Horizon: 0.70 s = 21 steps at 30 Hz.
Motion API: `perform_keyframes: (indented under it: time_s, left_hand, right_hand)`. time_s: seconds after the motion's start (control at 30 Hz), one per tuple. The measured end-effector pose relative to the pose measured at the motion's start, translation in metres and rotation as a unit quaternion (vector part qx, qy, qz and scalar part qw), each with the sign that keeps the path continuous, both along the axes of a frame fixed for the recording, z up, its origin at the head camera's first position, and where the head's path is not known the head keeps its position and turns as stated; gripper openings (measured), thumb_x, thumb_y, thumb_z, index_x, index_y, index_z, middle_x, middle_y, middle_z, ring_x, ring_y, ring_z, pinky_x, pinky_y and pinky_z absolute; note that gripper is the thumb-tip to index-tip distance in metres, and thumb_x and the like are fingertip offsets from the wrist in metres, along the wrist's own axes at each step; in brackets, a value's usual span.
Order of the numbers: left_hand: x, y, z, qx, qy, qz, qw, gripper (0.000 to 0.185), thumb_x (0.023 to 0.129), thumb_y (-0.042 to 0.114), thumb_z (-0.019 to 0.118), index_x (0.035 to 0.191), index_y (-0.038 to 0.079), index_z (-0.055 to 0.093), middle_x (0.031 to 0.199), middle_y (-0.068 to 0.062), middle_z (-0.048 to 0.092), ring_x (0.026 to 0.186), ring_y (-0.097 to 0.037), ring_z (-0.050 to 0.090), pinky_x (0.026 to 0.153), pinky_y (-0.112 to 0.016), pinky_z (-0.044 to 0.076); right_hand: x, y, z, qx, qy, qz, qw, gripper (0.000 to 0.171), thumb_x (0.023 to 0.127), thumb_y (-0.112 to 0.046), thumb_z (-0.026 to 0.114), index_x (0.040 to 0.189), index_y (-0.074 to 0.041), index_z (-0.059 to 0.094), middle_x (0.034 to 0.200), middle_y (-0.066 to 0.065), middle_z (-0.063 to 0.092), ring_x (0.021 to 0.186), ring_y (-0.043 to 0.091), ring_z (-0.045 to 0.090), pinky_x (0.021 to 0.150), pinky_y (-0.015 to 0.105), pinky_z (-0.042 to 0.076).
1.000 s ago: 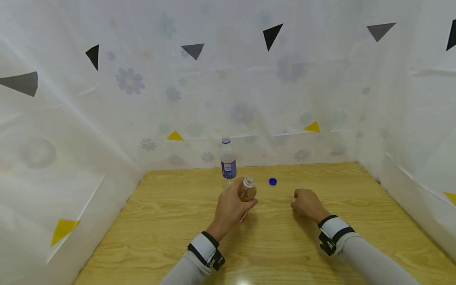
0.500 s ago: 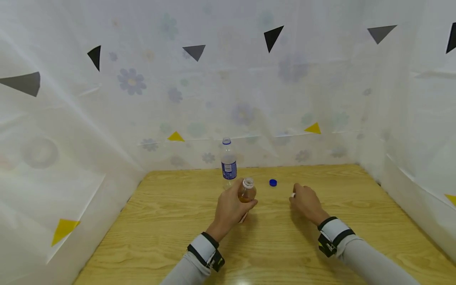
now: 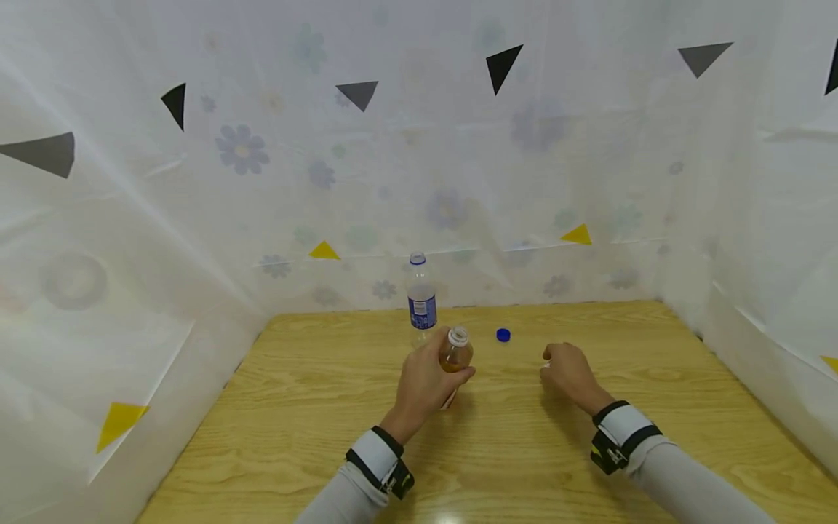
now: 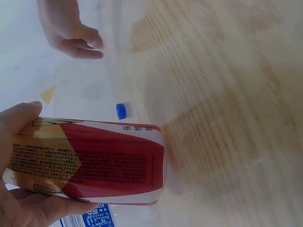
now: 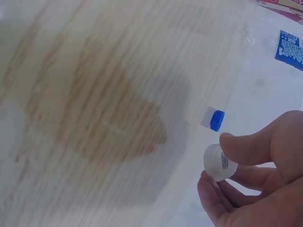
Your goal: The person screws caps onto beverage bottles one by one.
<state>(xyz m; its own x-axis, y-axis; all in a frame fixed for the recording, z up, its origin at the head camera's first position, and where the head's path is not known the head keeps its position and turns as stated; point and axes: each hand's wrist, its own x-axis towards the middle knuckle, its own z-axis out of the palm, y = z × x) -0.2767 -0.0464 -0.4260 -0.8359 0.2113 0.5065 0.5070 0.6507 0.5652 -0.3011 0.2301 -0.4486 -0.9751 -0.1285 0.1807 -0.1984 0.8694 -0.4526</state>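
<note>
My left hand (image 3: 424, 380) grips a capless bottle of amber drink (image 3: 456, 354) round its body. Its red, gold and white label (image 4: 113, 161) fills much of the left wrist view, and the bottle's base is close to the wooden table (image 3: 314, 437). To the right, my right hand (image 3: 571, 375) is over the table. Between its thumb and fingers it pinches a white bottle cap (image 5: 218, 163), nearly hidden in the head view. A blue bottle cap (image 3: 503, 335) lies on the table between and beyond the hands.
Behind the left hand stands an uncapped clear bottle (image 3: 422, 309) with a blue label. A white sheet (image 3: 445, 160) with flower prints and dark and yellow triangles encloses the table at the back and sides.
My right hand with the white cap dips slightly left, then shifts back right, a little away from the bottle. The left hand and its bottle stay put.
</note>
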Motion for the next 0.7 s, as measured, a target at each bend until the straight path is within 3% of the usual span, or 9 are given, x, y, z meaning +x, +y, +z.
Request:
perform_keyframes:
  time_s: [0.07, 0.3, 0.47, 0.7]
  left_hand:
    - [0.000, 0.000, 0.000, -0.002, 0.001, 0.000, 1.0000, 0.062, 0.082, 0.038, 0.086, 0.134, 0.019, 0.058, 0.110, -0.001, 0.074, 0.090, -0.013, 0.073, 0.069, -0.022, 0.056]
    - [0.000, 0.001, 0.000, -0.002, 0.005, 0.001, 1.0000, 0.062, 0.082, 0.037, 0.086, 0.134, 0.018, 0.058, 0.111, -0.001, 0.074, 0.092, -0.015, 0.074, 0.070, -0.024, 0.057]
    - [0.001, 0.001, 0.001, 0.003, 0.001, -0.001, 1.0000, 0.063, 0.082, 0.036, 0.086, 0.135, 0.018, 0.058, 0.113, -0.002, 0.074, 0.093, -0.015, 0.074, 0.071, -0.024, 0.058]
    - [0.000, 0.002, 0.002, -0.001, -0.006, 0.003, 1.0000, 0.064, 0.083, 0.037, 0.085, 0.136, 0.017, 0.057, 0.113, -0.002, 0.074, 0.094, -0.017, 0.074, 0.072, -0.026, 0.059]
  right_hand:
    - [0.001, 0.001, 0.000, -0.001, -0.004, 0.002, 1.000, 0.032, 0.082, 0.004, 0.057, 0.110, 0.017, 0.065, 0.102, 0.033, 0.068, 0.088, 0.044, 0.066, 0.073, 0.050, 0.056]
    - [0.004, 0.000, 0.001, -0.007, -0.018, -0.015, 1.000, 0.022, 0.088, -0.005, 0.063, 0.101, 0.012, 0.062, 0.088, 0.023, 0.068, 0.066, 0.023, 0.060, 0.062, 0.039, 0.051]
    - [0.006, -0.008, 0.008, -0.017, 0.002, 0.001, 1.000, 0.024, 0.090, -0.009, 0.067, 0.104, 0.010, 0.064, 0.095, 0.023, 0.069, 0.078, 0.030, 0.067, 0.068, 0.045, 0.055]
    - [0.011, -0.020, 0.024, -0.057, 0.054, 0.032, 0.996, 0.024, 0.093, -0.017, 0.071, 0.104, 0.005, 0.068, 0.092, 0.016, 0.071, 0.076, 0.025, 0.066, 0.064, 0.041, 0.054]
